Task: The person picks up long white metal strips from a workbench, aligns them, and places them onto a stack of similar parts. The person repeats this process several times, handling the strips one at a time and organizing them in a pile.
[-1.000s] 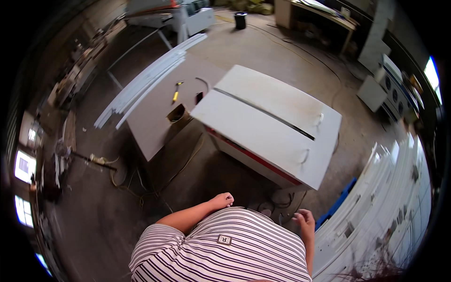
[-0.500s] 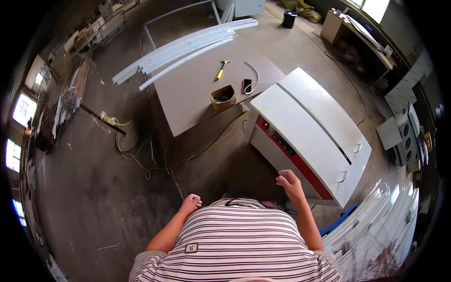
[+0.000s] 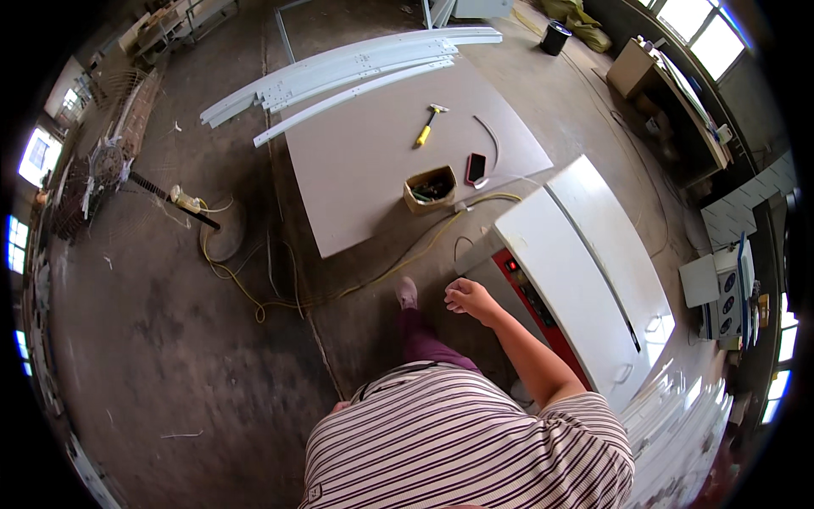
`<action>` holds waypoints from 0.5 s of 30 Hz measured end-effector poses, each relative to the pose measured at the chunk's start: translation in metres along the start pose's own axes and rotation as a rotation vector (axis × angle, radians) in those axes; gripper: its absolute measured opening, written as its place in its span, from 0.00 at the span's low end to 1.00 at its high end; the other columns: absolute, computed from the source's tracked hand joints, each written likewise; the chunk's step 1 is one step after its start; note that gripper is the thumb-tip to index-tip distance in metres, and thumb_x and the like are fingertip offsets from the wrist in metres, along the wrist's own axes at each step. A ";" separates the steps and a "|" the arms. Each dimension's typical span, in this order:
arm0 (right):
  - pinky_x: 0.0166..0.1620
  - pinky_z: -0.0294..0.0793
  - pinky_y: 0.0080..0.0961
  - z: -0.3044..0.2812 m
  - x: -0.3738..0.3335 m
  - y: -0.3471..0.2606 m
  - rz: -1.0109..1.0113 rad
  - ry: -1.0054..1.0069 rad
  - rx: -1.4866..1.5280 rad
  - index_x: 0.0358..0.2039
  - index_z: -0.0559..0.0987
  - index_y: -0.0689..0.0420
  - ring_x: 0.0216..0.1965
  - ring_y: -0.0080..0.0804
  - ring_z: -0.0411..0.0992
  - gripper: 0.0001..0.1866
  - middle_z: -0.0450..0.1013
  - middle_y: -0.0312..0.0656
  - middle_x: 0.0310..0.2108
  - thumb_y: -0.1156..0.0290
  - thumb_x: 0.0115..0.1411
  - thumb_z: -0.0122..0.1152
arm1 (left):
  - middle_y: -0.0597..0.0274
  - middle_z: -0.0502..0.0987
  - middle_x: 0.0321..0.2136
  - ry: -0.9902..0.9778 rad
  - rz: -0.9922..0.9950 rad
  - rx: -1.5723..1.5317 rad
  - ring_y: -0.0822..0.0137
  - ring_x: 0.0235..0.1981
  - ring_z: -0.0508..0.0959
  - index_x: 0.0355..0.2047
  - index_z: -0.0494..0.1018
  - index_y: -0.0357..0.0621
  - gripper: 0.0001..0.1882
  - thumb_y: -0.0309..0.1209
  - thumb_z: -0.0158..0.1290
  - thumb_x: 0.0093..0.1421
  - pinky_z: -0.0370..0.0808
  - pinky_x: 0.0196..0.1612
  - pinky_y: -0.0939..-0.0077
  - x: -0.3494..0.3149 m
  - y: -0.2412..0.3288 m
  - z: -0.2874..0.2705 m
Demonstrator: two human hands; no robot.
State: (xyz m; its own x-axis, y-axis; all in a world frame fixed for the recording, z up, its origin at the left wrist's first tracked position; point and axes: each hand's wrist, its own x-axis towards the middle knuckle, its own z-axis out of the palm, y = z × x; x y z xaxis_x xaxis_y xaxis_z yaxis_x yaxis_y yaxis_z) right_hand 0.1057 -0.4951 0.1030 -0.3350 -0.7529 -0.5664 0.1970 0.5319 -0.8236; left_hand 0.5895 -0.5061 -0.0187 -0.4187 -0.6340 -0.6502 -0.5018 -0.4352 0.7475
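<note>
Box now nearer right grip

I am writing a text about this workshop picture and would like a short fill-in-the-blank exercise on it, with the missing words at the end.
1. The hammer on the table has a ____ handle.
2. In the picture, the phone lies to the ____ of the open box.
3. Of the hammer and the white machine, the person's right hand is nearer to the ____.
4. The small light on the machine glows ____.

Missing words: yellow; right; white machine; red.
</note>
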 end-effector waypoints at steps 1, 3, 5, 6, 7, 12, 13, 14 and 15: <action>0.34 0.75 0.22 -0.003 0.031 -0.002 0.037 0.014 0.033 0.40 0.75 0.60 0.31 0.29 0.77 0.11 0.76 0.40 0.31 0.67 0.61 0.55 | 0.62 0.77 0.31 0.009 -0.032 -0.016 0.73 0.32 0.75 0.42 0.70 0.35 0.16 0.37 0.54 0.62 0.73 0.38 0.77 0.011 0.011 -0.002; 0.32 0.75 0.22 -0.007 0.093 0.001 0.111 0.042 0.100 0.39 0.75 0.59 0.30 0.29 0.77 0.10 0.75 0.40 0.31 0.68 0.61 0.54 | 0.62 0.77 0.31 0.041 -0.078 -0.036 0.73 0.32 0.74 0.42 0.70 0.35 0.16 0.37 0.54 0.62 0.73 0.38 0.77 0.037 0.036 -0.008; 0.34 0.76 0.25 -0.015 0.167 0.017 0.164 0.069 0.169 0.40 0.74 0.59 0.31 0.30 0.76 0.10 0.74 0.40 0.32 0.67 0.62 0.53 | 0.62 0.76 0.31 0.094 -0.134 -0.061 0.74 0.32 0.74 0.42 0.70 0.36 0.16 0.37 0.54 0.62 0.73 0.38 0.77 0.059 0.065 -0.019; 0.36 0.77 0.27 -0.020 0.204 0.030 0.190 0.077 0.198 0.40 0.73 0.59 0.32 0.31 0.76 0.11 0.74 0.40 0.33 0.66 0.62 0.52 | 0.62 0.76 0.31 0.122 -0.158 -0.071 0.74 0.32 0.74 0.42 0.70 0.36 0.16 0.37 0.54 0.62 0.73 0.38 0.77 0.069 0.081 -0.023; 0.35 0.77 0.27 -0.025 0.239 0.046 0.207 0.154 0.203 0.40 0.73 0.59 0.31 0.32 0.75 0.11 0.73 0.40 0.32 0.67 0.61 0.52 | 0.63 0.76 0.31 0.155 -0.186 -0.087 0.74 0.32 0.74 0.42 0.70 0.36 0.16 0.37 0.54 0.62 0.72 0.38 0.78 0.078 0.095 -0.029; 0.31 0.74 0.28 -0.058 0.367 0.093 0.348 0.378 0.249 0.43 0.71 0.63 0.30 0.35 0.74 0.15 0.72 0.42 0.31 0.65 0.60 0.54 | 0.63 0.75 0.31 0.311 -0.296 -0.151 0.74 0.33 0.73 0.42 0.70 0.36 0.16 0.37 0.54 0.62 0.72 0.39 0.78 0.095 0.156 -0.052; 0.30 0.73 0.29 -0.062 0.386 0.098 0.403 0.444 0.346 0.45 0.71 0.62 0.31 0.36 0.74 0.17 0.72 0.44 0.34 0.64 0.60 0.56 | 0.63 0.75 0.31 0.332 -0.314 -0.160 0.74 0.33 0.73 0.42 0.70 0.36 0.16 0.37 0.54 0.62 0.72 0.39 0.78 0.095 0.165 -0.056; 0.30 0.73 0.30 -0.059 0.401 0.095 0.463 0.505 0.443 0.46 0.71 0.62 0.32 0.38 0.73 0.19 0.71 0.46 0.37 0.63 0.60 0.57 | 0.64 0.75 0.31 0.356 -0.331 -0.169 0.74 0.33 0.72 0.42 0.70 0.36 0.16 0.37 0.54 0.62 0.72 0.39 0.78 0.093 0.173 -0.057; 0.30 0.74 0.32 -0.062 0.412 0.098 0.473 0.531 0.567 0.50 0.69 0.59 0.32 0.39 0.73 0.21 0.70 0.47 0.40 0.63 0.59 0.58 | 0.64 0.75 0.31 0.370 -0.350 -0.181 0.74 0.33 0.72 0.42 0.70 0.36 0.16 0.37 0.54 0.62 0.71 0.39 0.78 0.092 0.177 -0.056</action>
State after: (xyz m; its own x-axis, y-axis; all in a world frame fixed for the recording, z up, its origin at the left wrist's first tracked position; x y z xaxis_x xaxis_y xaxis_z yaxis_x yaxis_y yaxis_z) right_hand -0.0699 -0.7295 -0.2090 -0.4566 -0.1523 -0.8766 0.7987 0.3638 -0.4792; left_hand 0.5048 -0.6771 0.0613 0.0609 -0.5995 -0.7981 -0.4114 -0.7435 0.5271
